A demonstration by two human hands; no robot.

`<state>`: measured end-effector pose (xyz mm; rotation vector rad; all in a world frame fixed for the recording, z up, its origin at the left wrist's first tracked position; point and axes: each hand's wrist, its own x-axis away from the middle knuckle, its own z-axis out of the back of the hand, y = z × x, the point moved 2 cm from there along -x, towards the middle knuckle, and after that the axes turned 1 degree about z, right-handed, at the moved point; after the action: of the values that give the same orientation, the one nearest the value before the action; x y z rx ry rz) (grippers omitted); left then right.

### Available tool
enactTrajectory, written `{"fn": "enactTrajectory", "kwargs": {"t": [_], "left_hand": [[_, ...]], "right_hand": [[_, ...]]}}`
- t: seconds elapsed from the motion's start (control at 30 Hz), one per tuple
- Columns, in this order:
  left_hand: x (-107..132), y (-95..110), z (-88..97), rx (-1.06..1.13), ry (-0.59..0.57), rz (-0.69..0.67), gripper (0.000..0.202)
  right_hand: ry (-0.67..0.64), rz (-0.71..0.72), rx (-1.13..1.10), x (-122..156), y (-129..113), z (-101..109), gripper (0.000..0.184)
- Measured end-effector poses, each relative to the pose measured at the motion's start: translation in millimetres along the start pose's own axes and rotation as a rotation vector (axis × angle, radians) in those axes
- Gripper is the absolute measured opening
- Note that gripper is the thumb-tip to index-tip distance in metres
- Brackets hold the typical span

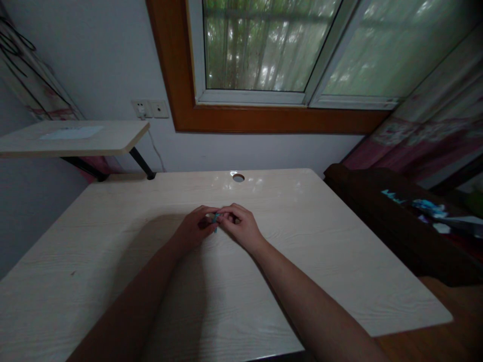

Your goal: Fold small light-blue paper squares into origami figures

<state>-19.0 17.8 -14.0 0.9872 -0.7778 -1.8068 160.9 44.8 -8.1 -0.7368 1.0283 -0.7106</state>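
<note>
"Bare forearms (302,286) lie closest to us, don't they?"

"Yes, both reach in over the near side of the desk (317,221), a broad, pale board with faint wood grain and rounded corners, the largest thing on show."

"What stands around it?"

"Beyond the desk's far edge, a sliding window (264,50) with a pale frame and an orange-brown surround (279,120). Off the desk's right side, a long, dark brown piece of furniture (362,211) carrying blue and white oddments (430,207). Over the desk's far left corner, a pale, flat shelf (124,143) on black legs (140,161)."

"And smaller than those?"

"Left hand (196,225) and right hand (242,226), together over the middle of the desk. Past its far edge, two white wall sockets (149,109). Just inside that edge, a round cable hole (238,178)."

"What's in the fingers?"

"Smallest of all, a slim blue-green piece (216,218), between the hands over the desk. Both hands pinch it at the fingertips. Its material, and whether its lower end touches the desk, I can't tell."
</note>
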Motion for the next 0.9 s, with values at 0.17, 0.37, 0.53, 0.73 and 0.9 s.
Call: {"fn": "enactTrajectory", "kwargs": {"t": [0.17,0.37,0.53,0.73,0.9], "left_hand": [[0.2,-2.1,-0.3,0.001,-0.005,0.008,0.037],[0.3,-2.6,-0.9,0.008,-0.002,0.006,0.036],[-0.1,-2.8,-1.1,0.014,-0.003,0.007,0.037],[-0.2,-2.2,-0.6,0.019,-0.009,-0.003,0.037],[-0.5,-1.4,0.0,-0.004,-0.014,-0.004,0.037]], "right_hand": [[-0.004,0.002,0.001,0.1,1.6,-0.3,0.015],[0.004,0.010,0.011,0.4,2.5,-0.1,0.016],[-0.005,0.023,0.009,0.2,1.9,0.0,0.014],[0.004,0.025,-0.012,-0.1,5.0,-0.7,0.016],[0.002,0.026,0.000,-0.7,2.9,-0.1,0.014]]}}
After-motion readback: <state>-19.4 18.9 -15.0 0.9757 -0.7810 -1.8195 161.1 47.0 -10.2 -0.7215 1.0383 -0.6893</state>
